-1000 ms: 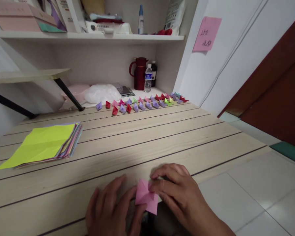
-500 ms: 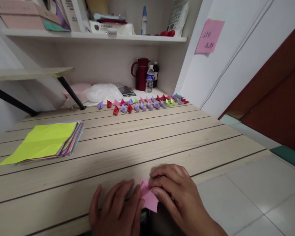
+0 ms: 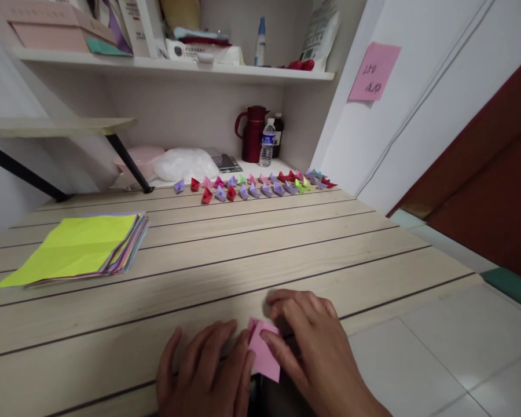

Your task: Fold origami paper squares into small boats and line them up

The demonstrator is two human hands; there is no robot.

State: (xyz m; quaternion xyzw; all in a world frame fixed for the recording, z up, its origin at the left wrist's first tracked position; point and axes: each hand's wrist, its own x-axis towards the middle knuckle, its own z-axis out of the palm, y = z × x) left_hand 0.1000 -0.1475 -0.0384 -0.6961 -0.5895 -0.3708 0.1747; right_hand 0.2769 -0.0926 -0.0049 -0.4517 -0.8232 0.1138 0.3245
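A small pink folded paper point(image 3: 264, 354) lies at the near edge of the wooden table point(image 3: 243, 255). My left hand point(image 3: 206, 370) lies flat beside it, fingertips pressing on its left side. My right hand point(image 3: 308, 341) curls over the paper from the right, its fingers pinching the top fold. A stack of coloured paper sheets point(image 3: 80, 248) with a yellow-green sheet on top sits at the left. Two rows of several small folded paper pieces point(image 3: 256, 185) in red, purple, pink and green line the far edge.
At the back stand a dark red jug point(image 3: 252, 133), a water bottle point(image 3: 267, 142) and a white plastic bag point(image 3: 182, 164). A shelf above point(image 3: 169, 66) holds boxes and bottles. A pink note point(image 3: 374, 72) is stuck on the right wall. Tiled floor lies to the right.
My left hand slid right until its fingertips met the pink paper. My right fingers shifted on the fold, and the paper looks flatter and more closed. The view tilted slightly.
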